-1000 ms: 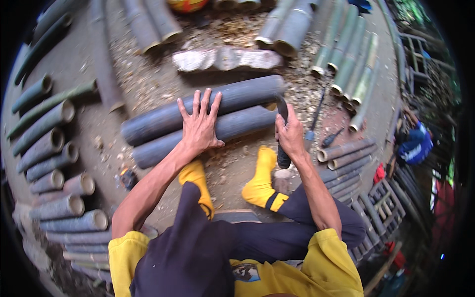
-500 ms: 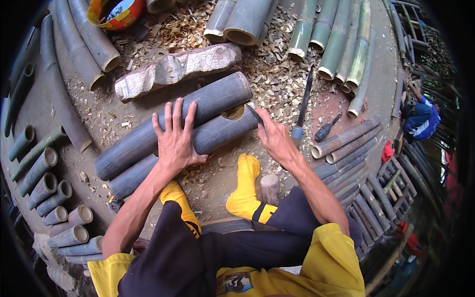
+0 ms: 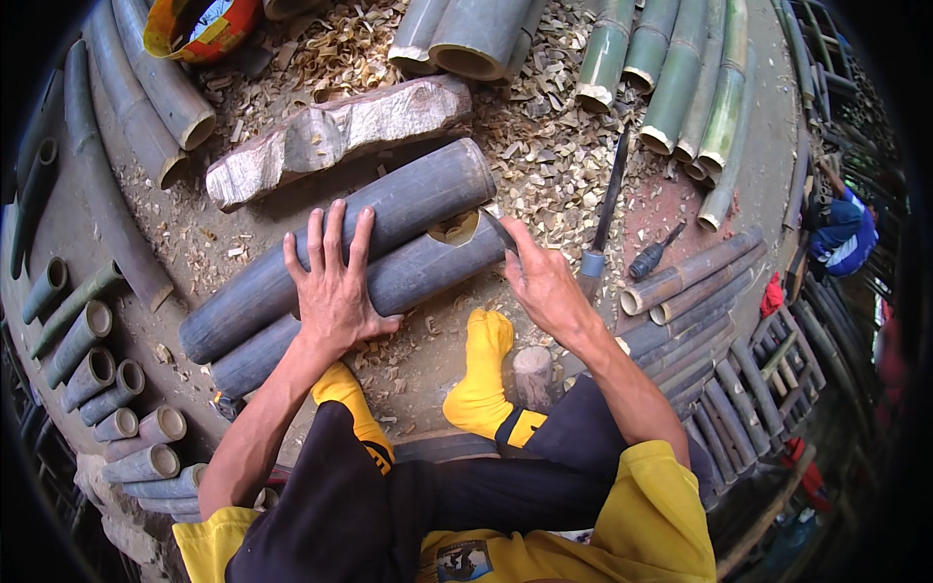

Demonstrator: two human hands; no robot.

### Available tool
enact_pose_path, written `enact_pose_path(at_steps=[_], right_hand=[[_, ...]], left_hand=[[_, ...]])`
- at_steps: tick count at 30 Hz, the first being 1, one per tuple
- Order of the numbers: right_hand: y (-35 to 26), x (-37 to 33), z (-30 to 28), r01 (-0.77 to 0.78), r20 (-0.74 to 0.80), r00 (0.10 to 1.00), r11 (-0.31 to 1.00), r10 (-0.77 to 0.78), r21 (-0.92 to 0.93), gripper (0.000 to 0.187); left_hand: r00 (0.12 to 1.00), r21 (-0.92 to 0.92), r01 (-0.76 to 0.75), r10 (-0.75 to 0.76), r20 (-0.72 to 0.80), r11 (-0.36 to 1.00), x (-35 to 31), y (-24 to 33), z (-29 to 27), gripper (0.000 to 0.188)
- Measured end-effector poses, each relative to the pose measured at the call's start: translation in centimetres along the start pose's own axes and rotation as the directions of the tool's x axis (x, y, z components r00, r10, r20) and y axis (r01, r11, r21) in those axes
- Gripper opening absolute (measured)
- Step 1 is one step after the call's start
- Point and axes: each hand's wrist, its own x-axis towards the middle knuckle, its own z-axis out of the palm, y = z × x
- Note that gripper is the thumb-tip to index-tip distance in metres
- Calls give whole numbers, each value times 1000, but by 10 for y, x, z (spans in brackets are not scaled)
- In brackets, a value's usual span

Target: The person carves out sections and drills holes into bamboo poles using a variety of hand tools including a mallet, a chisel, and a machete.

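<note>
Chips litter the far ground; my right hand, clasping a dark blade, has brought it to the notched near tube; my left hand lies open.

The left hand spreads flat across two dark bamboo tubes, the right hand holds a dark knife by the nearer one's end (just beside a notch), and a rough block lies beyond both hands.
</note>
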Motion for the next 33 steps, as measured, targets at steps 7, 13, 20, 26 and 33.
enact_pose_path(at_steps=[7, 13, 20, 26, 33], right_hand=[[-43, 12, -25, 51, -65, 997, 956, -33, 290, 33], [-28, 3, -2, 89, -243, 970, 970, -33, 225, 29], [7, -7, 28, 39, -203, 979, 994, -17, 104, 28], [9, -8, 24, -25, -139, 990, 994, 40, 109, 28], [-74, 17, -14, 131, -204, 977, 930, -62, 343, 27]], left_hand=[[1000, -5, -9, 9, -8, 1000, -1, -1, 1, 141], [1000, 3, 4, -4, -4, 1000, 1, 4, 0, 141], [1000, -16, -2, 1, -28, 1000, 0, 2, -2, 139], [1000, -26, -4, 3, -28, 1000, -2, 4, 2, 140], [998, -43, -7, 4, -63, 999, -1, 1, 2, 139]])
